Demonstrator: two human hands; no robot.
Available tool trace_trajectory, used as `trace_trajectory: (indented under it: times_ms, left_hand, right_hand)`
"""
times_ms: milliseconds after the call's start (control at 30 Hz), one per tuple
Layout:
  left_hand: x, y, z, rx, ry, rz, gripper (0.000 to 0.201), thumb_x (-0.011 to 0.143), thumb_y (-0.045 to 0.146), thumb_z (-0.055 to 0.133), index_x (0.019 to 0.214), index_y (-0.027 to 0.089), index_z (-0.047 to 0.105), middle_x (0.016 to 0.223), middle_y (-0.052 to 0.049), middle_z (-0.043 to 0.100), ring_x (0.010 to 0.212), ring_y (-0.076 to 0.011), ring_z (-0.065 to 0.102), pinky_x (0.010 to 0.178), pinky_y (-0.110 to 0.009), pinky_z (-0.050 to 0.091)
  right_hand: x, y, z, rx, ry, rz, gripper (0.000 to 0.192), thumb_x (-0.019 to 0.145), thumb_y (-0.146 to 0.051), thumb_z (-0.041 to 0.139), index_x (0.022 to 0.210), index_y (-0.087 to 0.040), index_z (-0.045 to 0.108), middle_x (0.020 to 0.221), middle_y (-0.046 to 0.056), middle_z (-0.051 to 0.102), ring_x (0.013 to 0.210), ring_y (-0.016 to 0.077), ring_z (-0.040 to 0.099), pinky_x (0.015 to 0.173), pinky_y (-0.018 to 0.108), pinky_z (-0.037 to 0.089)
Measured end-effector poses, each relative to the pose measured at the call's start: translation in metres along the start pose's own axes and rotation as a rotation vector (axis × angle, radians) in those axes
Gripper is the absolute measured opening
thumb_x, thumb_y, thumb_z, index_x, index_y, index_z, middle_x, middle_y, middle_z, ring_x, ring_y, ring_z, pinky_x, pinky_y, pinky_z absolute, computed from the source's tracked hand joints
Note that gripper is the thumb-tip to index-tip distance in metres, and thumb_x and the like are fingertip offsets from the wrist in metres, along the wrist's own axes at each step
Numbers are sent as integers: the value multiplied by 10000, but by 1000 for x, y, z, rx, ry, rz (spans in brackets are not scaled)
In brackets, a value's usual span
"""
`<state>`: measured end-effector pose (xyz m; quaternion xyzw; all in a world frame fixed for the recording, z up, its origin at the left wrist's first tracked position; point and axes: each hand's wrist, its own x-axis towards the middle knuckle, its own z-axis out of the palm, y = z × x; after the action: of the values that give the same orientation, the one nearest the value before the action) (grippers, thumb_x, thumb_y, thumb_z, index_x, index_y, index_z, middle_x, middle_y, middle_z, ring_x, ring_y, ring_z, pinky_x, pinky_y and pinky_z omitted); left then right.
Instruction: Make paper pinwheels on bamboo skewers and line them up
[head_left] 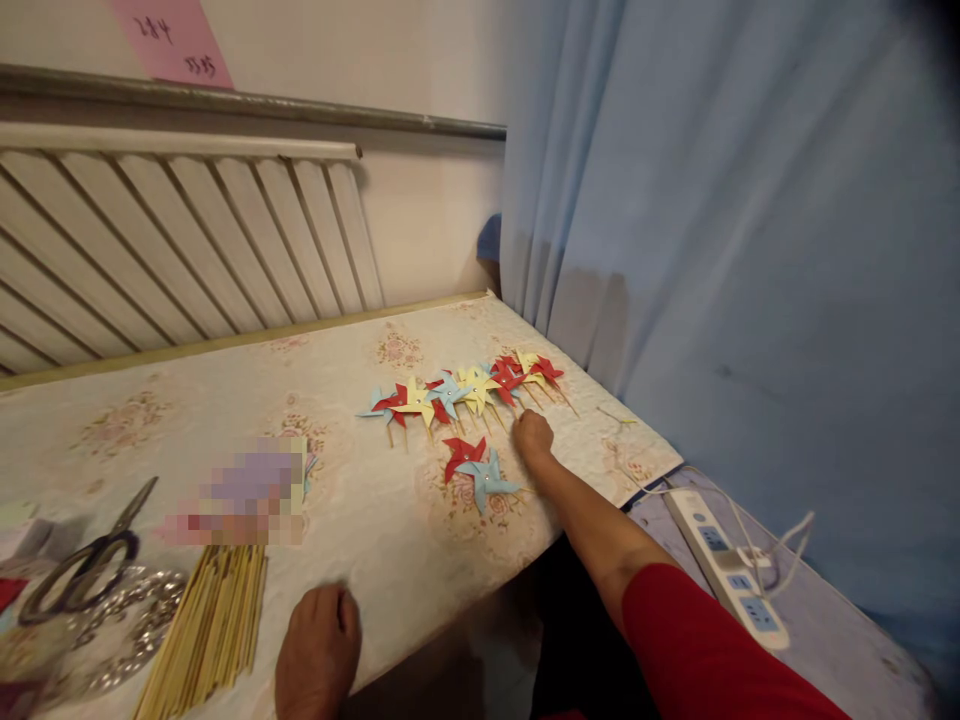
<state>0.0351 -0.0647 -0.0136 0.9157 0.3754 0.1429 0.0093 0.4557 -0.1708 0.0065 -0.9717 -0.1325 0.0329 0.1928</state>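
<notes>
A sweep of the right hand [533, 436], curled with fingers at the sticks, could likely scatter the row of pinwheels [465, 392] on the bench [360, 520] just beyond it. Their sticks point back toward the person. The left hand [318, 648], loosely closed and empty, rests beside the bundle of sticks [214, 630].
</notes>
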Motion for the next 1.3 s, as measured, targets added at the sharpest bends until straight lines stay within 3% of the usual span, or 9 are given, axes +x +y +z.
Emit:
trace_trajectory:
  times_ms: [267,467,667,900,1100,1300]
  left_hand:
    - [-2,-1,0,-3,7,-5,214,922,288,368,827,191,534,837,-64,570,838,-208,522,798,-345,379]
    - [0,2,-1,27,-12,-16,219,916,281,372,819,191,547,825,-67,570,830,-205,520,776,-335,379]
    - [-1,4,-3,62,38,18,225,911,273,370,802,177,542,812,-71,546,827,-210,510,777,-333,375]
    - [-1,5,-2,82,58,12,234,908,261,368,805,169,558,804,-76,553,816,-211,502,759,-330,375]
    - [-1,4,-4,77,48,17,238,911,269,369,837,166,570,820,-77,561,827,-210,514,768,-332,381]
    - [-1,3,-2,67,43,20,232,913,276,368,842,176,565,819,-73,558,835,-210,526,777,-332,381]
  right_hand:
    - [5,-1,2,30,5,-39,275,893,-274,455,1033,-136,648,1010,154,677,962,219,640,771,282,454]
    - [-3,16,-7,95,-10,-137,243,874,-245,454,982,-169,659,950,88,693,891,171,620,728,230,414]
    - [-33,58,-25,163,-94,-326,211,804,-196,473,776,-165,680,740,9,673,704,128,570,651,202,381]
    - [-83,96,-36,159,-176,-437,103,763,-218,582,721,-169,662,712,1,648,673,125,543,642,211,365]
    - [-102,102,-37,-6,-198,-554,85,792,-170,574,774,-174,658,820,26,641,794,135,558,730,215,370]
    - [-104,96,-30,-52,-172,-549,129,812,-141,531,780,-167,654,845,57,633,807,153,560,745,230,373]
